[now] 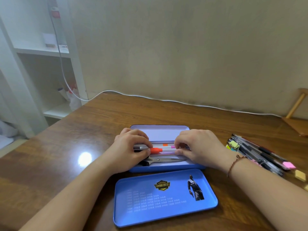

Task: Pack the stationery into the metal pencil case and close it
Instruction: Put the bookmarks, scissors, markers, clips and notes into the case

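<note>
Hands both in the open blue metal pencil case (166, 168), mid-table (100, 117). Left hand (129, 147) w/ fingers curled, pinching the orange-capped marker (160, 150) at its left end; right hand (198, 145) fingertips curled onto its right end. More markers lie behind it, scissors (165, 159) along the case's near wall. Lid (165, 197) lies apart, near table's front edge. Loose pens and sticky tabs (256, 152) near the right edge.

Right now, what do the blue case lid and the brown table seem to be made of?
The flat blue case lid looks like thin painted metal: rolled rim, smooth printed face. The brown table looks like varnished wood or wood-look laminate: grain lines, bright lamp reflection.
</note>
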`<action>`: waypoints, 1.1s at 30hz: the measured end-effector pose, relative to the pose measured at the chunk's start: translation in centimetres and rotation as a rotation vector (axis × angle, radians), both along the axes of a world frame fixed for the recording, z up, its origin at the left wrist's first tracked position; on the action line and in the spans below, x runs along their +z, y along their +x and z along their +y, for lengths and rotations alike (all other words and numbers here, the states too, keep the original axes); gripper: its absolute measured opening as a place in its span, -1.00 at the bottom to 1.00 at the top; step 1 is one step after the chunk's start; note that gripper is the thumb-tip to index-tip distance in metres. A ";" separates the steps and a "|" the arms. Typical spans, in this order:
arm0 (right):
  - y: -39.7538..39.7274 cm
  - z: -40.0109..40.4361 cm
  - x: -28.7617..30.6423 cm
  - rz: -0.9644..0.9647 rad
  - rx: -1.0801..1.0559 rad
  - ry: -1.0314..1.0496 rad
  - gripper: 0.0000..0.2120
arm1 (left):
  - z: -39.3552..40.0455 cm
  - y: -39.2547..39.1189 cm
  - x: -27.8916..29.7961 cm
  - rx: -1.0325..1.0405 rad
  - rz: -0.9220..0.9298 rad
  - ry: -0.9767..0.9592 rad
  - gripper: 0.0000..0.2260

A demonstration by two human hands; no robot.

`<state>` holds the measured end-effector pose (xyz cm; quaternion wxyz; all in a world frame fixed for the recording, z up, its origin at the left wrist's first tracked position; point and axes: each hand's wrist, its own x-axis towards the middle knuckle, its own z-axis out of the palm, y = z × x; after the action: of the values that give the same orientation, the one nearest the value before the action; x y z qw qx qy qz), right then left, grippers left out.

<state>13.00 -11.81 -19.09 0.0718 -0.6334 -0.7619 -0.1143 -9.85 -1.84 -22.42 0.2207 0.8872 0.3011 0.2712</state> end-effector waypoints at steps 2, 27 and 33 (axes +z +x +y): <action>0.0 -0.1 0.0 0.003 -0.003 0.002 -0.78 | 0.0 -0.1 0.0 -0.014 -0.018 0.001 -0.78; 10.4 -8.5 2.8 0.328 -0.442 -0.293 -0.58 | 0.4 0.0 -0.4 -0.069 0.086 -0.062 -0.74; 10.3 -8.7 1.6 0.351 -0.379 -0.302 -0.53 | 0.5 0.3 -0.5 -0.059 0.050 -0.079 -0.75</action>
<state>23.28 -20.56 -17.52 0.0847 -0.7781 -0.6143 0.1003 -9.56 -1.37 -22.88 0.2559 0.8928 0.2906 0.2302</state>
